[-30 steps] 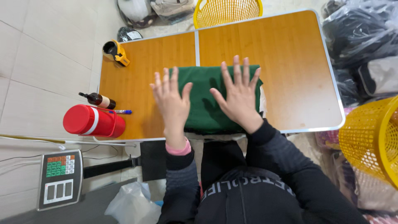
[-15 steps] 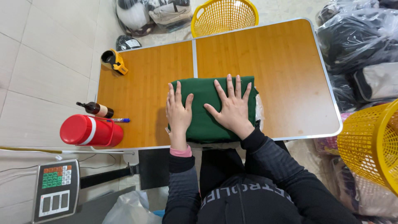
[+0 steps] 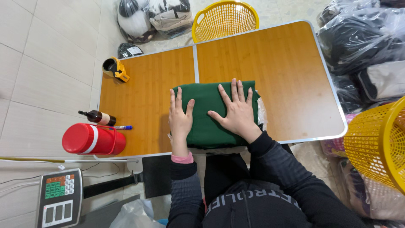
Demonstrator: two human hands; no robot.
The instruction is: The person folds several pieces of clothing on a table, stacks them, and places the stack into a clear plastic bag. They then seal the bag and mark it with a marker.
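Both palms lie open and flat: I see my left hand [image 3: 180, 120] and right hand [image 3: 237, 112] pressing a folded green garment [image 3: 206, 114] on the wooden table [image 3: 147, 88]. Beyond the fingertips stands a yellow basket [image 3: 225, 19], contents hidden; right of my right hand, another yellow basket [image 3: 375, 139] shows fabric through its mesh.

Folded dark green cloth [image 3: 206, 112], seen from above. It forms a flat, roughly rectangular stack lying on the wooden tabletop at the near edge, just right of the seam between the two table panels. Its surface is smooth, and its nearest edge reaches the table rim. A strip of white material shows along its right side and beneath its near edge. The left hand [image 3: 180, 120] lies flat, fingers spread, on its left border; the right hand [image 3: 237, 110] lies flat, fingers spread, on its right half.
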